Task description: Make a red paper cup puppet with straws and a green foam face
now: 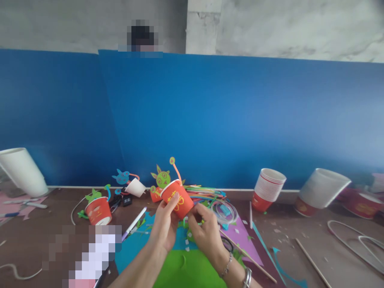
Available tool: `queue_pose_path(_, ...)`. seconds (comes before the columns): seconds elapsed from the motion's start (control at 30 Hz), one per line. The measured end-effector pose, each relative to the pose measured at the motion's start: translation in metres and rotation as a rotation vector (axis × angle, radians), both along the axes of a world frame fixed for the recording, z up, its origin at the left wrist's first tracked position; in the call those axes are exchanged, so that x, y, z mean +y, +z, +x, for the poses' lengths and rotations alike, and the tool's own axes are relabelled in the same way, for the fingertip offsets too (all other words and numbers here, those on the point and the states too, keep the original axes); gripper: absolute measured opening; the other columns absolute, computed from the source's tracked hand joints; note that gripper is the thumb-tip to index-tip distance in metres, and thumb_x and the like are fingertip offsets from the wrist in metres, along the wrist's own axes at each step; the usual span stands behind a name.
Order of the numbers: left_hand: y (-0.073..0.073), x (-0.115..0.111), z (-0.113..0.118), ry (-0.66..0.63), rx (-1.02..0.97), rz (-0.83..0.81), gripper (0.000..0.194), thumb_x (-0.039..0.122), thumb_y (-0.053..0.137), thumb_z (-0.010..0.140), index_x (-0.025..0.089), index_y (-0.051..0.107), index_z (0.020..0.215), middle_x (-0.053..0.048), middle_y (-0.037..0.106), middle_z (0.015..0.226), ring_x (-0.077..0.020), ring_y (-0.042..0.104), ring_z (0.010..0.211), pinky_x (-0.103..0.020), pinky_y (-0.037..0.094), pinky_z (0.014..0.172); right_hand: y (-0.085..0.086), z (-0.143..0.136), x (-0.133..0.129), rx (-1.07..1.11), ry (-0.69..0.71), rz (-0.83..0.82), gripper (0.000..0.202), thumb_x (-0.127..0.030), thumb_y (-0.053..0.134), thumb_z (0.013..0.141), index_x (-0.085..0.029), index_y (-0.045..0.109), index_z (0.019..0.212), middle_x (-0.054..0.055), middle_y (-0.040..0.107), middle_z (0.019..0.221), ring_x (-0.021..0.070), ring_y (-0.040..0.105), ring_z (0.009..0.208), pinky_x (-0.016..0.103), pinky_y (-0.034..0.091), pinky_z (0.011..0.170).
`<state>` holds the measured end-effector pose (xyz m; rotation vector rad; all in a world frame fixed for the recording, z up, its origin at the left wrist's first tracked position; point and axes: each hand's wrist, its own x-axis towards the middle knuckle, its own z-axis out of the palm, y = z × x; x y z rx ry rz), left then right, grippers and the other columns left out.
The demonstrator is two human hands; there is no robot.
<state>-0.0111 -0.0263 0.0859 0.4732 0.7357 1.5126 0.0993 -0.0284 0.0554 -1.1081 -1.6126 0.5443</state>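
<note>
A red paper cup with yellow drawings is tilted in my left hand, whose thumb presses on its side. Above the rim rises a green paper rabbit head. An orange pipe cleaner with a round green paper tip stands up beside it. My right hand is at the cup's lower right, with its fingers pinched together; what they hold, if anything, is hidden. Beneath both hands lie green paper and blue paper, strewn with small scraps.
Left of me are another decorated red cup, a tipped white cup and a marker. Stacked cups, wooden sticks and coiled tubing lie rightward. A blue partition stands behind; a person's head shows above.
</note>
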Motion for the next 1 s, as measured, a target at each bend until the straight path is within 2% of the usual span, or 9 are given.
queue_pose_path(0.2, 0.0000, -0.0017, 0.0015, -0.006, -0.041, 0.005, 0.042, 0.032, 0.083, 0.062, 0.015, 0.064, 0.095, -0.004, 0.071, 0.083, -0.0176, 0.067, 0.071, -0.027, 0.053, 0.068, 0.0007, 0.0004, -0.0013, -0.021, 0.020, 0.008, 0.016, -0.019, 0.048, 0.076, -0.019, 0.047, 0.061, -0.002, 0.050, 0.058, 0.0111, 0.043, 0.054, 0.021, 0.033, 0.051)
queue_pose_path(0.37, -0.0017, -0.0061, 0.0067, -0.107, -0.099, -0.046, 0.035, 0.037, 0.076, 0.069, 0.015, 0.065, 0.093, -0.007, 0.071, 0.090, -0.0233, 0.068, 0.085, -0.032, 0.054, 0.075, 0.0013, -0.0005, -0.0004, -0.018, 0.007, -0.052, 0.013, -0.019, 0.049, 0.075, -0.018, 0.049, 0.063, -0.002, 0.052, 0.058, 0.0110, 0.045, 0.053, 0.021, 0.033, 0.050)
queue_pose_path(0.5, -0.0035, -0.0074, 0.0083, -0.101, -0.097, -0.051, 0.035, 0.038, 0.075, 0.070, 0.014, 0.064, 0.094, -0.008, 0.070, 0.090, -0.0239, 0.067, 0.088, -0.032, 0.054, 0.079, -0.0003, -0.0008, 0.0010, -0.060, 0.015, -0.071, 0.013, -0.019, 0.049, 0.076, -0.018, 0.051, 0.063, -0.003, 0.051, 0.057, 0.0108, 0.043, 0.052, 0.021, 0.032, 0.049)
queue_pose_path(0.67, -0.0011, -0.0075, 0.0077, -0.067, -0.112, -0.051, 0.038, 0.038, 0.076, 0.069, 0.015, 0.063, 0.096, -0.005, 0.070, 0.086, -0.0192, 0.067, 0.078, -0.030, 0.054, 0.076, -0.0004, 0.0009, 0.0003, 0.015, 0.086, -0.022, 0.014, -0.018, 0.049, 0.078, -0.018, 0.051, 0.064, -0.002, 0.053, 0.060, 0.0118, 0.045, 0.057, 0.022, 0.036, 0.053)
queue_pose_path(0.8, 0.0019, -0.0049, 0.0036, -0.133, -0.137, -0.085, 0.034, 0.044, 0.073, 0.072, 0.014, 0.064, 0.083, -0.004, 0.068, 0.072, -0.0161, 0.064, 0.065, -0.028, 0.055, 0.069, 0.0063, 0.0007, -0.0035, 0.092, 0.180, 0.008, 0.015, -0.015, 0.048, 0.078, -0.019, 0.050, 0.063, -0.001, 0.053, 0.062, 0.0121, 0.047, 0.059, 0.022, 0.039, 0.057)
queue_pose_path(0.87, 0.0025, -0.0033, 0.0014, -0.157, -0.131, -0.096, 0.037, 0.047, 0.071, 0.072, 0.013, 0.064, 0.084, -0.005, 0.068, 0.074, -0.0172, 0.065, 0.067, -0.028, 0.055, 0.068, 0.0082, -0.0003, -0.0044, 0.117, 0.201, 0.003, 0.016, -0.016, 0.047, 0.079, -0.019, 0.050, 0.063, -0.001, 0.053, 0.062, 0.0120, 0.047, 0.058, 0.022, 0.040, 0.056)
queue_pose_path(1.0, 0.0003, -0.0032, 0.0015, -0.091, -0.086, -0.073, 0.039, 0.044, 0.073, 0.072, 0.014, 0.062, 0.094, -0.005, 0.068, 0.079, -0.0203, 0.067, 0.077, -0.029, 0.054, 0.071, 0.0047, -0.0025, -0.0023, 0.089, 0.158, -0.037, 0.016, -0.020, 0.049, 0.080, -0.018, 0.053, 0.065, -0.001, 0.054, 0.060, 0.0115, 0.046, 0.056, 0.021, 0.039, 0.054)
